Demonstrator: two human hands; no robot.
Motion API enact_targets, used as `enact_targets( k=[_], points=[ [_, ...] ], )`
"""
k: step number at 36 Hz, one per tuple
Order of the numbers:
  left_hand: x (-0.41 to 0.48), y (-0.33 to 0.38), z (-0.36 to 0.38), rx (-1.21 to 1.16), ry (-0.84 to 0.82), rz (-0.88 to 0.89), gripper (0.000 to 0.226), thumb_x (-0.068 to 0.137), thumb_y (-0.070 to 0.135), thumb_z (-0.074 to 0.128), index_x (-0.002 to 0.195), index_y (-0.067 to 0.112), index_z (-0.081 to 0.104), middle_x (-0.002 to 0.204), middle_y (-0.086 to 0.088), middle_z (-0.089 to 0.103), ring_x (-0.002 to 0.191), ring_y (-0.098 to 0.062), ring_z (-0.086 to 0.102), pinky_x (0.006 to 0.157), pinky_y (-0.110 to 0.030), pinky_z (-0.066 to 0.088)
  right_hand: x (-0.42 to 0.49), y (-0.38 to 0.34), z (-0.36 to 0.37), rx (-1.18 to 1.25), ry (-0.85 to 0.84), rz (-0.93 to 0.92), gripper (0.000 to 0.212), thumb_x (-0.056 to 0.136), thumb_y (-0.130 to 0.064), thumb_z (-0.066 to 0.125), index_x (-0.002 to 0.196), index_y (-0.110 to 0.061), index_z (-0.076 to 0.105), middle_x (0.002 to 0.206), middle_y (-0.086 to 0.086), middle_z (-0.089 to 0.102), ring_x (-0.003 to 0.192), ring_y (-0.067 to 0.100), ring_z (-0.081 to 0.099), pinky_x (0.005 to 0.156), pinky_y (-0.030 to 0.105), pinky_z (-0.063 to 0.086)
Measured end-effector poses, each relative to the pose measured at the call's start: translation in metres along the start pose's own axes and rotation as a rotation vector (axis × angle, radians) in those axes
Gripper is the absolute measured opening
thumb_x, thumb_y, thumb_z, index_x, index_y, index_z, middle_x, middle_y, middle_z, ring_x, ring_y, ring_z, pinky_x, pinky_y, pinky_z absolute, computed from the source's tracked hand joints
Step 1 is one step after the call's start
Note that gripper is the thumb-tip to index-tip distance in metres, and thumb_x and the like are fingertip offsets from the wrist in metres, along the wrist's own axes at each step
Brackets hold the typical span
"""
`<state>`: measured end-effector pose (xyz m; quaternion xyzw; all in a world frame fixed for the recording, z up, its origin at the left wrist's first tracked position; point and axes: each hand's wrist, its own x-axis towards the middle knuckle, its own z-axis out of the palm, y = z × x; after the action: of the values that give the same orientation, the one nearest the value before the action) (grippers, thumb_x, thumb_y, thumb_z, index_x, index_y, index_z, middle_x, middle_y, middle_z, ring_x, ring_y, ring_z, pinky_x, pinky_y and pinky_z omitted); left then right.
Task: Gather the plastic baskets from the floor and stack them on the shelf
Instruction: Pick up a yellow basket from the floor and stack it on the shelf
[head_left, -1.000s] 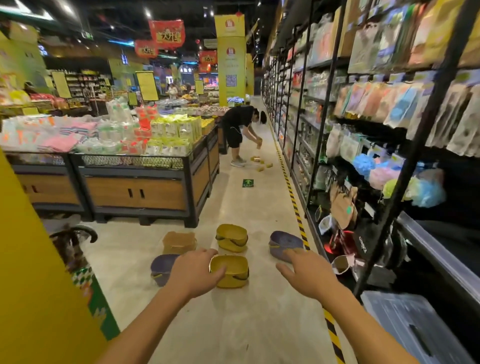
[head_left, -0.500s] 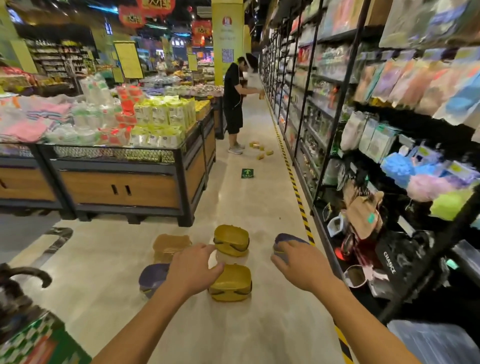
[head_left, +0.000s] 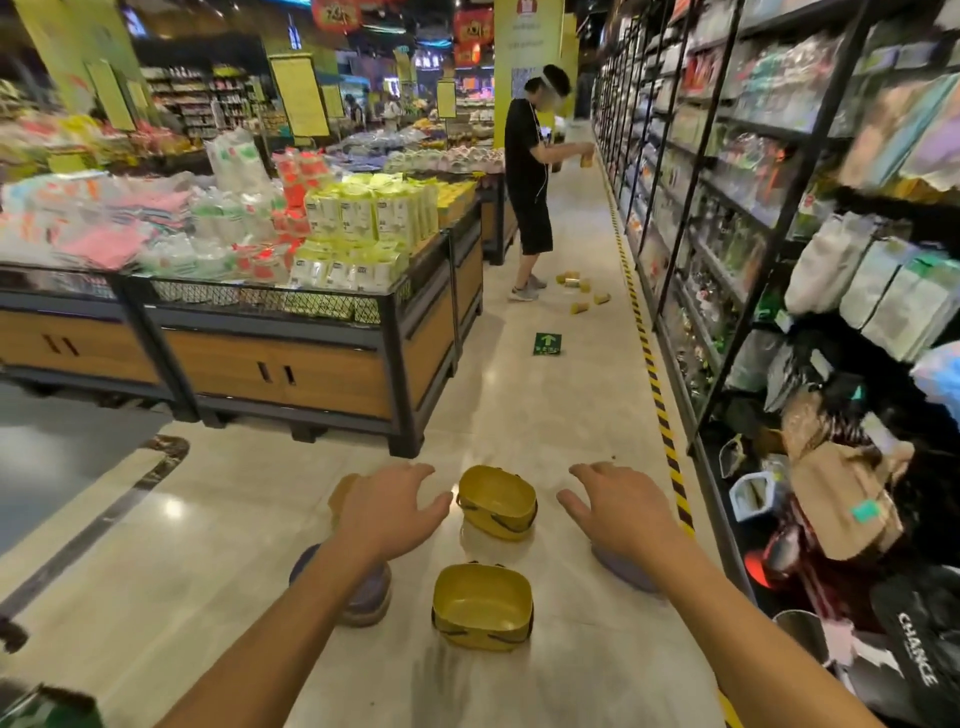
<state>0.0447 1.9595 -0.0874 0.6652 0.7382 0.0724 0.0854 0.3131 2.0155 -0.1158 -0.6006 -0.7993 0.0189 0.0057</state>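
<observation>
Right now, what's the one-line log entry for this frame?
stage: reach; left hand: open, empty; right hand: open, empty; near yellow basket: on floor, upright; far yellow basket: on floor, untouched

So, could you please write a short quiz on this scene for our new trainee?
1. True or false: the left hand holds a basket.
2. What colour is the near basket between the forearms? A) yellow B) red C) white
3. Fill in: the right basket, partly hidden by the right hand, is ____.

Key:
1. False. Both hands are open and hold nothing.
2. A
3. purple
</observation>
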Motion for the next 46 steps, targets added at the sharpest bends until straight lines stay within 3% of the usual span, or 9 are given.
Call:
enact_targets(
  k=[16,22,26,29,31,37,43,46],
  points=[
    [0.162,-0.044,0.043,-0.084,-0.066,0.028,0.060,0.095,0.059,0.046,0.143,0.023,0.055,0.138,-0.002,0.062,0.123,-0.024,0.057,0.100,-0.037,0.047,0.151,0.014,0.046,0.019,-0.102,0.078,0.058,0.102,-0.059,0.028,0.146,-0.026,0.044,0.142,0.003,0.055,0.121,0.027,0.057,0.097,0.040,0.047],
    [0.234,-0.099,0.099,-0.231,-0.106,0.060,0.074,0.087,0.077,0.030,0.125,0.023,0.063,0.119,-0.002,0.069,0.107,-0.024,0.064,0.094,-0.045,0.052,0.203,0.005,0.090,0.152,-0.138,0.204,0.058,0.101,-0.058,0.033,0.147,-0.023,0.045,0.137,0.003,0.058,0.118,0.026,0.059,0.090,0.038,0.052],
    [0.269,-0.120,0.139,-0.273,-0.116,0.033,0.069,0.087,0.071,0.037,0.129,0.023,0.063,0.124,-0.002,0.068,0.111,-0.026,0.064,0.094,-0.047,0.053,0.222,0.003,0.138,0.262,-0.170,0.302,0.058,0.100,-0.059,0.036,0.144,-0.023,0.049,0.138,0.003,0.059,0.120,0.024,0.059,0.091,0.042,0.053],
    [0.285,-0.123,0.163,-0.363,-0.199,-0.081,0.057,0.093,0.059,0.052,0.138,0.023,0.058,0.139,-0.001,0.061,0.127,-0.025,0.057,0.109,-0.044,0.045,0.231,0.003,0.174,0.307,-0.211,0.353,0.056,0.102,-0.054,0.040,0.145,-0.021,0.049,0.145,0.003,0.055,0.129,0.025,0.054,0.100,0.041,0.048],
    [0.298,-0.129,0.191,-0.390,-0.277,-0.123,0.055,0.097,0.051,0.056,0.144,0.024,0.052,0.148,0.001,0.054,0.135,-0.023,0.051,0.113,-0.039,0.039,0.238,0.006,0.202,0.357,-0.245,0.400,0.055,0.102,-0.054,0.040,0.146,-0.022,0.048,0.148,0.002,0.052,0.132,0.023,0.050,0.103,0.039,0.045],
    [0.330,-0.162,0.318,-0.477,-0.353,-0.255,0.050,0.098,0.047,0.055,0.143,0.024,0.053,0.131,-0.002,0.063,0.118,-0.022,0.060,0.100,-0.032,0.041,0.263,0.020,0.331,0.557,-0.321,0.505,0.053,0.101,-0.054,0.041,0.147,-0.027,0.046,0.147,0.001,0.052,0.133,0.022,0.049,0.106,0.036,0.039],
    [0.346,-0.216,0.491,-0.640,-0.422,-0.371,0.074,0.087,0.075,0.045,0.144,0.029,0.051,0.140,0.007,0.057,0.125,-0.016,0.056,0.108,-0.039,0.043,0.272,0.031,0.509,0.791,-0.369,0.658,0.050,0.099,-0.054,0.046,0.142,-0.030,0.050,0.140,0.001,0.059,0.125,0.020,0.056,0.103,0.034,0.044],
    [0.348,-0.241,0.580,-0.707,-0.421,-0.452,0.051,0.100,0.054,0.049,0.144,0.029,0.052,0.144,0.006,0.054,0.127,-0.011,0.049,0.105,-0.032,0.037,0.272,0.034,0.601,0.887,-0.392,0.707,0.050,0.100,-0.054,0.046,0.144,-0.031,0.048,0.142,0.000,0.057,0.125,0.018,0.055,0.097,0.028,0.041]
  ],
)
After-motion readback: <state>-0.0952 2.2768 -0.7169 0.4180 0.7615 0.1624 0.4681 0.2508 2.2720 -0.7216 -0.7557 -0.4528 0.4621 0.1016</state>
